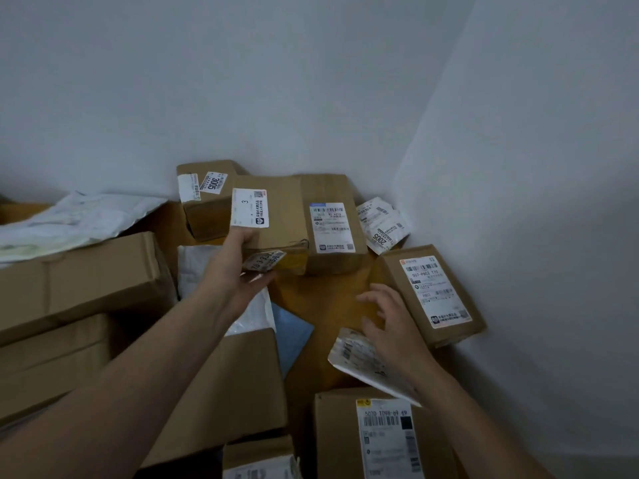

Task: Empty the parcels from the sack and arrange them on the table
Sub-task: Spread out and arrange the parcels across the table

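Note:
My left hand grips the near left corner of a brown cardboard box with a white label marked 3, held at the back of the wooden table. Against that box on the right stands another labelled brown box. My right hand hovers over the bare tabletop with fingers spread, holding nothing, just above a white padded mailer. A further labelled box lies to its right by the wall. No sack is in view.
Large brown cartons are stacked at the left with white poly bags on top. A box marked 3005 sits at the back. Small white packets lie in the corner. Near me stands a labelled box. Walls close the back and right.

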